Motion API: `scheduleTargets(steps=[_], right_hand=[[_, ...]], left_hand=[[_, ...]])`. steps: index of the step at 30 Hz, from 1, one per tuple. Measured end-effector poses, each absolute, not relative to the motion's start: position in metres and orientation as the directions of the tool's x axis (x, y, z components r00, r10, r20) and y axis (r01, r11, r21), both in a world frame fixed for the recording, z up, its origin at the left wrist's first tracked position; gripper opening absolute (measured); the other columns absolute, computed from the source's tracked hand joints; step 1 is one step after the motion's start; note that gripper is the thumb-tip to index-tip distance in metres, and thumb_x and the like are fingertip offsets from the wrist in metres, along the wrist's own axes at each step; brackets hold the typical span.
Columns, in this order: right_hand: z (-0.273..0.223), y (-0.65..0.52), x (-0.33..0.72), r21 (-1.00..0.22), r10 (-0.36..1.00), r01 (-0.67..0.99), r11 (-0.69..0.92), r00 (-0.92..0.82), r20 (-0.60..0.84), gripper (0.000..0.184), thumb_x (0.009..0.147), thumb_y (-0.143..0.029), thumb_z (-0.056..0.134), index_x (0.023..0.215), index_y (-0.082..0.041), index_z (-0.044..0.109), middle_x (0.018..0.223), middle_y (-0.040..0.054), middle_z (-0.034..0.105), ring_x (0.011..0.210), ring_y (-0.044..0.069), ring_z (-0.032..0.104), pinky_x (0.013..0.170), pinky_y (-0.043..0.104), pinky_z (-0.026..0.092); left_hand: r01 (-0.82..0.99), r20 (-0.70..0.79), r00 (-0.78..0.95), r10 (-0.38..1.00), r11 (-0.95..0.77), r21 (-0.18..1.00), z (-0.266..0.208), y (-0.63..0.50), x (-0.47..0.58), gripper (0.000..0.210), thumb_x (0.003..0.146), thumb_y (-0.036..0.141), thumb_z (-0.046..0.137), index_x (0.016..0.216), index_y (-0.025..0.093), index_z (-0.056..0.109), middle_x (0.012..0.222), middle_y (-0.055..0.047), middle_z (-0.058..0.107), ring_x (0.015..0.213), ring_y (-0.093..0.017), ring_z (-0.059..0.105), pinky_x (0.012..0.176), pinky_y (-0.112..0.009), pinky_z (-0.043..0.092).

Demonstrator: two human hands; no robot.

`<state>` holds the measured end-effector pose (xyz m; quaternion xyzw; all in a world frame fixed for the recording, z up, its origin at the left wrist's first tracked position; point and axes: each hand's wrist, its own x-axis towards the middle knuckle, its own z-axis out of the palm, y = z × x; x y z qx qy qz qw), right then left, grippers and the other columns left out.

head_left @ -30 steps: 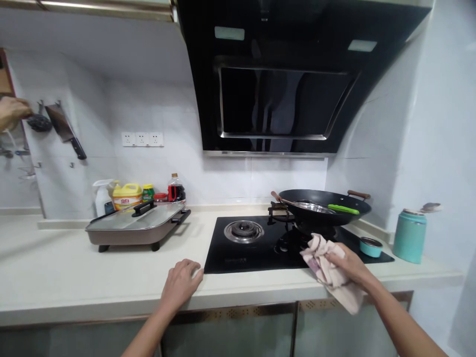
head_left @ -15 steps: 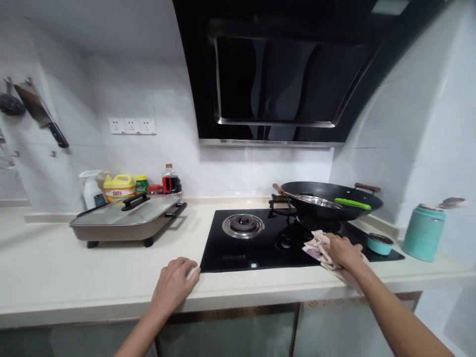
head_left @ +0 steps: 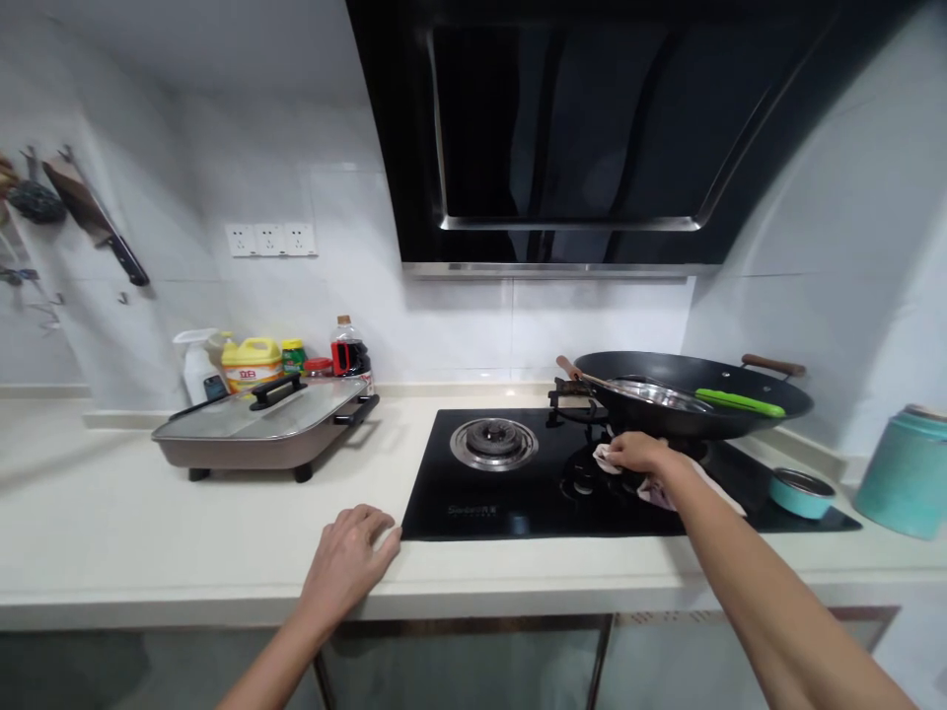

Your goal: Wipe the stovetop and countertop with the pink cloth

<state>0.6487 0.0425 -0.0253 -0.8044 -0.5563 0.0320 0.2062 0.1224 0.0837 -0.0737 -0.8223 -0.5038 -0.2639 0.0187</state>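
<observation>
My right hand [head_left: 640, 454] grips a pale, crumpled cloth [head_left: 608, 460] against the black glass gas stove [head_left: 473, 508], just in front of the wok. Part of the cloth trails out beneath my wrist. The black wok [head_left: 688, 424] stands on the right burner, holding a shiny metal lid or dish [head_left: 658, 395] and a green-handled utensil [head_left: 740, 402]. My left hand [head_left: 353, 552] rests on the counter by the stove's front left corner, holding nothing, its fingers loosely curved and thumb apart. The left burner [head_left: 494, 444] is uncovered.
An electric pan with a glass lid [head_left: 244, 449] stands left on the counter [head_left: 89, 532]. Behind it are a spray bottle [head_left: 198, 370], a yellow jug [head_left: 253, 367] and a dark sauce bottle [head_left: 349, 353]. At right sit a teal lid [head_left: 801, 495] and teal canister [head_left: 907, 473]. A range hood [head_left: 562, 138] overhangs.
My right hand has moved left and farther back with the cloth, closer to the wok's underside. My left hand stays in place. The view has shifted slightly.
</observation>
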Motion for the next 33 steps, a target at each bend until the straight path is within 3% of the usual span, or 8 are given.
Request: scheduleTargets(steps=[6,9,13,18,22,26,29,33], right_hand=[[-0.031,0.056,0.616,-0.159,0.970,0.968,-0.193,0.213,0.120,0.021,0.087,-0.035,0.062,0.081,-0.022,0.077,0.097,0.0109,0.078,0.099,0.026,0.069,0.097,0.041,0.043],[-0.033,0.043,0.615,-0.117,0.980,0.986,-0.116,0.133,0.148,0.027,0.091,-0.031,0.053,0.101,-0.025,0.077,0.106,0.0080,0.079,0.106,0.024,0.069,0.106,0.042,0.040],[-0.037,0.019,0.616,-0.076,0.972,0.997,-0.033,0.050,0.228,0.047,0.094,-0.025,0.043,0.137,-0.027,0.062,0.124,0.0075,0.076,0.121,0.026,0.066,0.122,0.064,0.018],[-0.064,-0.007,0.605,0.044,0.911,0.995,0.092,-0.102,0.399,0.053,0.097,-0.023,0.039,0.148,-0.022,0.051,0.139,0.0146,0.068,0.134,0.028,0.059,0.126,0.066,0.006],[-0.089,-0.024,0.596,0.126,0.799,0.985,0.114,-0.167,0.577,0.038,0.103,-0.029,0.037,0.129,-0.022,0.063,0.128,0.0139,0.073,0.127,0.028,0.063,0.128,0.062,0.012],[-0.099,-0.029,0.591,0.023,0.790,0.993,0.119,-0.109,0.603,0.034,0.104,-0.033,0.036,0.112,-0.023,0.068,0.115,0.0114,0.075,0.114,0.026,0.067,0.122,0.054,0.032],[-0.106,-0.034,0.587,-0.069,0.780,0.993,0.095,-0.031,0.625,0.034,0.103,-0.036,0.039,0.111,-0.023,0.069,0.103,0.0112,0.074,0.101,0.026,0.067,0.100,0.045,0.052],[-0.118,-0.056,0.577,-0.115,0.730,0.980,0.161,-0.040,0.683,0.032,0.101,-0.034,0.042,0.111,-0.022,0.070,0.102,0.0119,0.073,0.096,0.026,0.066,0.092,0.043,0.053]], left_hand=[[0.828,0.448,0.347,0.824,-0.493,0.265,-0.070,0.079,0.123,0.031,0.092,0.039,0.049,0.092,0.024,0.076,0.106,-0.006,0.075,0.107,-0.028,0.064,0.094,-0.039,0.046],[0.825,0.452,0.341,0.824,-0.493,0.277,-0.070,0.078,0.122,0.031,0.093,0.039,0.048,0.092,0.023,0.075,0.106,-0.007,0.075,0.107,-0.028,0.064,0.095,-0.039,0.045],[0.822,0.460,0.340,0.820,-0.497,0.278,-0.071,0.078,0.121,0.033,0.094,0.039,0.047,0.092,0.022,0.076,0.106,-0.007,0.075,0.108,-0.028,0.063,0.095,-0.039,0.045],[0.819,0.490,0.336,0.805,-0.506,0.271,-0.076,0.079,0.119,0.032,0.095,0.036,0.048,0.093,0.021,0.076,0.106,-0.008,0.075,0.107,-0.028,0.064,0.094,-0.038,0.045],[0.813,0.525,0.344,0.778,-0.527,0.248,-0.081,0.079,0.119,0.030,0.095,0.033,0.049,0.092,0.021,0.076,0.104,-0.008,0.075,0.103,-0.027,0.065,0.093,-0.038,0.045],[0.812,0.539,0.337,0.772,-0.528,0.250,-0.084,0.081,0.119,0.029,0.095,0.032,0.050,0.092,0.021,0.076,0.103,-0.008,0.075,0.102,-0.027,0.065,0.091,-0.038,0.045],[0.809,0.543,0.329,0.772,-0.528,0.260,-0.085,0.082,0.119,0.028,0.096,0.033,0.050,0.092,0.021,0.076,0.103,-0.008,0.075,0.102,-0.026,0.065,0.092,-0.037,0.044],[0.812,0.549,0.331,0.767,-0.528,0.249,-0.086,0.080,0.120,0.029,0.096,0.033,0.050,0.093,0.022,0.076,0.103,-0.007,0.075,0.102,-0.027,0.065,0.093,-0.039,0.044]])
